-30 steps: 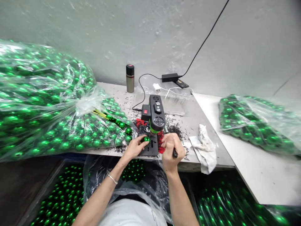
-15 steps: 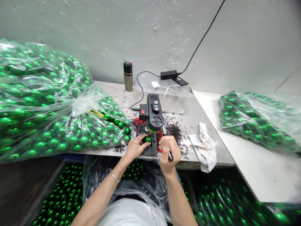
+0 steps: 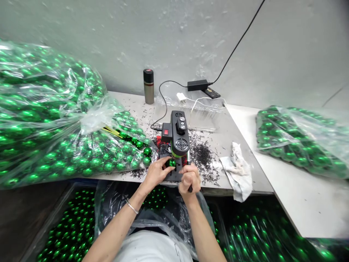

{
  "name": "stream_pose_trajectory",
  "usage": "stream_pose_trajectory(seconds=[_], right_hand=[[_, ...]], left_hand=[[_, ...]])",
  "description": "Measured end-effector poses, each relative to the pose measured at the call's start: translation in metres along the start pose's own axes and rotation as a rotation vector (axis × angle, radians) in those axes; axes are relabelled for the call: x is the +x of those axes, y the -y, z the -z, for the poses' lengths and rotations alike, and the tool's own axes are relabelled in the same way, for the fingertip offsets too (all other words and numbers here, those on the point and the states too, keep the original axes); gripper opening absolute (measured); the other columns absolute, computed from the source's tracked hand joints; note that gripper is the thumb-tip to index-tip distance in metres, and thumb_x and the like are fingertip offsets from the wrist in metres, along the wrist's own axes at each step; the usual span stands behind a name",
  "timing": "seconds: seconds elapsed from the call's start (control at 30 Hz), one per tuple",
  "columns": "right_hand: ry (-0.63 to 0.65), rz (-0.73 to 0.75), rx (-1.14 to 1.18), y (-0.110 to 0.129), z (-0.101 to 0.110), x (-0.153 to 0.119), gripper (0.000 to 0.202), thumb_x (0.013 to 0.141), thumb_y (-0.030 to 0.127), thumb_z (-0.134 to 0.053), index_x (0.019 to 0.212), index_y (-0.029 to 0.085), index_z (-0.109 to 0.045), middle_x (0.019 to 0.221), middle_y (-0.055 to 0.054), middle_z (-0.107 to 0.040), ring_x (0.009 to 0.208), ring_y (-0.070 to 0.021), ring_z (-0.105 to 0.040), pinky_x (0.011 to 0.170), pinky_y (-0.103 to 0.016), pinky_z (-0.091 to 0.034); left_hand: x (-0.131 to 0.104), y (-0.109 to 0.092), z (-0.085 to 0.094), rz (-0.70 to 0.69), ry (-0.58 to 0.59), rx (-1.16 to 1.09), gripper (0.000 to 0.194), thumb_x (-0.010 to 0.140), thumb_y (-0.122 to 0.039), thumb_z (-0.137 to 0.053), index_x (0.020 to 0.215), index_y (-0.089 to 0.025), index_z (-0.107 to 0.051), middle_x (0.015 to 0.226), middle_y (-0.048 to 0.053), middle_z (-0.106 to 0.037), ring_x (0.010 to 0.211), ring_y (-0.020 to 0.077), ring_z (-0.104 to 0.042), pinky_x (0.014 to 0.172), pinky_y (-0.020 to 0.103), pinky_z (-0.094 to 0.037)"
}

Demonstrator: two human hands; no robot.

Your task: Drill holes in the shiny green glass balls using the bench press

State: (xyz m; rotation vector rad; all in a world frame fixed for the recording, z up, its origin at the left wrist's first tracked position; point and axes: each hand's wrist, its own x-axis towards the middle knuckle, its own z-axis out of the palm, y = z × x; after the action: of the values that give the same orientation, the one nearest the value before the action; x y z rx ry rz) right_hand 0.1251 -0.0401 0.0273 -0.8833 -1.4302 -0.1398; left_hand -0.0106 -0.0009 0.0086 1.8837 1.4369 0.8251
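Observation:
My left hand (image 3: 157, 172) pinches a shiny green bauble (image 3: 172, 162) between thumb and fingers. The bauble is at the black base plate (image 3: 172, 177), under the head of a small black bench machine (image 3: 180, 133) with round vents and a red switch. My right hand (image 3: 190, 180) is wrapped round a black lever handle (image 3: 190, 189) at the machine's right side; the fist hides most of it. More baubles fill a large clear bag (image 3: 54, 120) at the left, and some lie loose at its mouth near my left hand (image 3: 147, 151).
Black scraps (image 3: 203, 154) litter the table (image 3: 237, 129). Behind stand a bottle (image 3: 148, 87), a power adapter (image 3: 198, 85) and a clear plastic tray (image 3: 204, 123). A stained cloth (image 3: 237, 171) hangs over the front edge. Another bauble bag (image 3: 297, 140) lies right; more baubles (image 3: 68, 225) are below.
My right hand has moved left and slightly down with the lever handle, closer to the machine. My left hand keeps its pinch on the bauble in nearly the same place.

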Motion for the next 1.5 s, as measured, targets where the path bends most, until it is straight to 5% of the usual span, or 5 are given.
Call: stream_pose_trajectory(seconds=[0.53,0.77,0.93,1.17,1.5], right_hand=[[-0.005,-0.057,0.025,0.017,0.008,0.037,0.031,0.099,0.017,-0.042,0.068,0.022,-0.046,0.067,0.002,-0.053,0.061,-0.0108,-0.054,0.059,-0.026,-0.044],[0.046,-0.198,0.033,0.037,0.011,0.063,0.031,0.097,0.014,-0.046,0.067,0.021,-0.05,0.066,0.002,-0.054,0.061,-0.0102,-0.054,0.058,-0.026,-0.042],[-0.017,-0.205,0.065,0.031,0.004,0.046,0.033,0.097,0.014,-0.044,0.066,0.021,-0.048,0.066,0.002,-0.053,0.061,-0.0108,-0.053,0.056,-0.026,-0.041],[0.002,-0.177,0.053,0.028,0.006,0.042,0.031,0.096,0.012,-0.045,0.066,0.02,-0.048,0.067,0.002,-0.055,0.062,-0.0106,-0.055,0.058,-0.026,-0.041],[-0.019,-0.12,0.041,0.025,0.005,0.038,0.029,0.094,0.01,-0.047,0.067,0.021,-0.049,0.064,0.002,-0.055,0.061,-0.0117,-0.055,0.056,-0.027,-0.043]], left_hand=[[-0.002,0.001,0.0,0.032,0.008,-0.035,0.039,0.085,-0.03,-0.073,0.122,-0.018,-0.071,0.083,0.003,-0.076,0.068,0.0182,-0.069,0.069,0.028,-0.054],[-0.053,0.02,0.018,-0.353,-0.065,0.124,0.053,0.088,-0.047,-0.071,0.133,-0.021,-0.06,0.134,0.014,-0.065,0.121,0.0285,-0.063,0.101,0.042,-0.053],[-0.012,0.023,0.054,-0.186,-0.3,0.477,0.034,0.101,-0.036,-0.05,0.123,-0.014,-0.066,0.124,0.018,-0.069,0.111,0.0299,-0.065,0.093,0.043,-0.051],[0.036,0.015,0.063,0.089,-0.033,0.756,0.038,0.101,-0.04,-0.049,0.096,-0.012,-0.074,0.09,0.019,-0.074,0.094,0.0343,-0.068,0.082,0.042,-0.047],[0.024,0.015,0.062,0.25,-0.053,-0.601,0.052,0.082,-0.046,-0.074,0.124,-0.018,-0.063,0.109,0.007,-0.07,0.081,0.0179,-0.072,0.069,0.029,-0.057]])
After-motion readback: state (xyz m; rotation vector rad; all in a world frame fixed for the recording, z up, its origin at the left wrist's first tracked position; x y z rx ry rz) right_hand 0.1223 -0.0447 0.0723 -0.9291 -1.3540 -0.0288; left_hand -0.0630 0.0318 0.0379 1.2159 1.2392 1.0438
